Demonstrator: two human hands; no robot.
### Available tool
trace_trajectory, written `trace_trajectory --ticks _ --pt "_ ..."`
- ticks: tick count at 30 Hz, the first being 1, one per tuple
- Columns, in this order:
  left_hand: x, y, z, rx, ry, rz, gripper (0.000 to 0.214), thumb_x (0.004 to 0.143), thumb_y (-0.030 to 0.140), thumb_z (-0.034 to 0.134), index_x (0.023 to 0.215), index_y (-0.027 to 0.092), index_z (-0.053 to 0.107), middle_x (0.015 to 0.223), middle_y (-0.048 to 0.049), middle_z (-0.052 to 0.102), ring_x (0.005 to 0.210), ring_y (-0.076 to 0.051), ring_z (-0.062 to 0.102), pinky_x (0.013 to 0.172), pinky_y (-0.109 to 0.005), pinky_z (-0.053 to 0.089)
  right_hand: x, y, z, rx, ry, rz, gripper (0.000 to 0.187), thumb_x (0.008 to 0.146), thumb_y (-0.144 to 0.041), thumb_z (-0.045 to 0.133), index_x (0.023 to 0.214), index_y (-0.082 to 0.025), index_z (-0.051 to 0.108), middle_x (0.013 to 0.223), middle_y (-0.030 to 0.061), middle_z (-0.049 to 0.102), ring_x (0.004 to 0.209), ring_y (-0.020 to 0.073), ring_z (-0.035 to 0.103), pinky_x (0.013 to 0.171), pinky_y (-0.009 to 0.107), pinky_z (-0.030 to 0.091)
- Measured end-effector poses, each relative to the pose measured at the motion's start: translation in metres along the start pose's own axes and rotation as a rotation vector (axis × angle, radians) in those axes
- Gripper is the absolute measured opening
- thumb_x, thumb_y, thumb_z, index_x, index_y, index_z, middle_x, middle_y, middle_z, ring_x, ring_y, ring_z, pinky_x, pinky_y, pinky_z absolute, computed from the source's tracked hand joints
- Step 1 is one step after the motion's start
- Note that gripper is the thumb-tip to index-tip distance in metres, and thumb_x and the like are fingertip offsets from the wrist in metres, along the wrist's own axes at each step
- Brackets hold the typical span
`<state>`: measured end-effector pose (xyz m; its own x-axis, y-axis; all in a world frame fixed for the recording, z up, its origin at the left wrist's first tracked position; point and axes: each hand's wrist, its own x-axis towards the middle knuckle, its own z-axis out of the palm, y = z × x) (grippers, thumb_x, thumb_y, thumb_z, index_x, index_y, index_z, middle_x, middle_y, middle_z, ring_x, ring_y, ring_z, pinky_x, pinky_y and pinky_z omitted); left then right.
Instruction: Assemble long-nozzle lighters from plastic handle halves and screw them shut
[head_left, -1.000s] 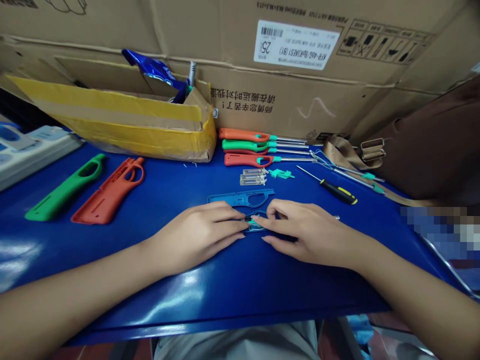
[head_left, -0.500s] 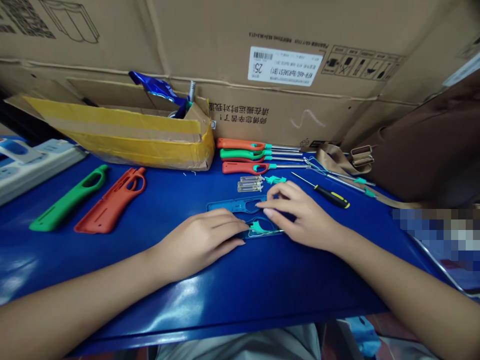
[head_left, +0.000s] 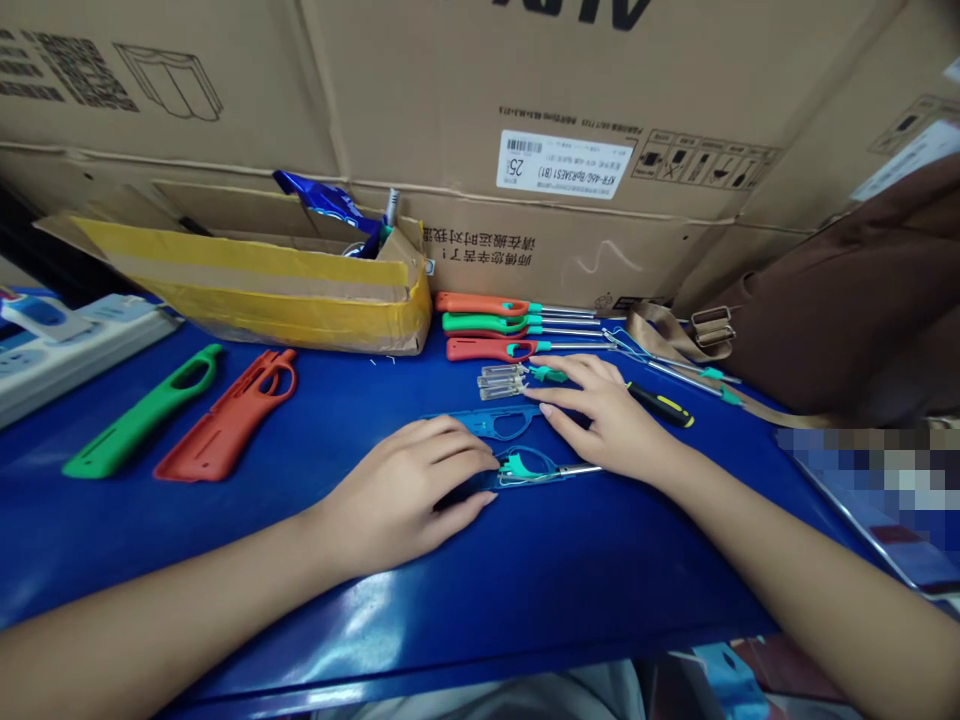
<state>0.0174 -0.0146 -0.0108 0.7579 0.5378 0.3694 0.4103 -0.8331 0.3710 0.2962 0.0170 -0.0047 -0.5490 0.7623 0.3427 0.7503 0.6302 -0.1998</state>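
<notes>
The left hand lies palm-down over the desk, its fingers gently curled. Its fingertips sit at the left end of a lighter body, a blue shell with a teal part inside and a metal tube pointing right. Whether they grip it or only touch it, I cannot tell.

The right hand is open and holds nothing, its fingers spread and reaching left. Its fingertips lie at the right end of a second blue shell, which sits on the desk just above the lighter body, nearly parallel to it.

Just beyond the hands are small clear parts and teal clips. Behind them, three finished lighters, orange, green and orange, lie side by side. A screwdriver with a yellow-and-black handle lies just beside the right hand.

On the left are a green shell and an orange shell. Farther back are a taped cardboard box and a power strip. A brown bag sits at the right.
</notes>
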Motion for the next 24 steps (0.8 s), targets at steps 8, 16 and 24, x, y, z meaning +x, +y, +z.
trace_trajectory --ticks 8,16,24 --pt "-0.001 0.003 0.001 -0.055 0.007 0.024 0.032 0.094 0.013 0.054 0.123 0.016 0.066 0.115 -0.0096 0.075 0.103 -0.022 0.070 0.093 -0.039 0.057 -0.001 -0.004 -0.007 0.050 -0.254 -0.082 0.045 0.107 -0.035 0.042 0.152 -0.033 0.047 0.156 0.0026 0.053 0.149 0.0293 0.038 0.122 0.070 0.009" --pt "-0.002 0.002 0.001 -0.109 -0.074 0.128 0.049 0.096 0.012 0.053 0.144 0.020 0.057 0.135 -0.0100 0.070 0.122 -0.023 0.066 0.106 -0.039 0.056 -0.003 0.016 -0.009 -0.030 -0.015 -0.021 0.024 0.096 -0.030 0.063 0.118 -0.025 0.070 0.109 0.0080 0.074 0.107 0.0253 0.064 0.106 0.051 0.035" --pt "-0.006 -0.004 0.008 -0.127 -0.122 0.067 0.051 0.102 0.015 0.049 0.152 0.025 0.048 0.146 -0.0077 0.062 0.131 -0.022 0.060 0.110 -0.041 0.054 -0.004 0.019 -0.018 0.027 -0.210 0.124 0.014 0.093 -0.035 0.067 0.095 -0.021 0.065 0.100 0.0062 0.070 0.102 0.0260 0.062 0.093 0.043 0.039"
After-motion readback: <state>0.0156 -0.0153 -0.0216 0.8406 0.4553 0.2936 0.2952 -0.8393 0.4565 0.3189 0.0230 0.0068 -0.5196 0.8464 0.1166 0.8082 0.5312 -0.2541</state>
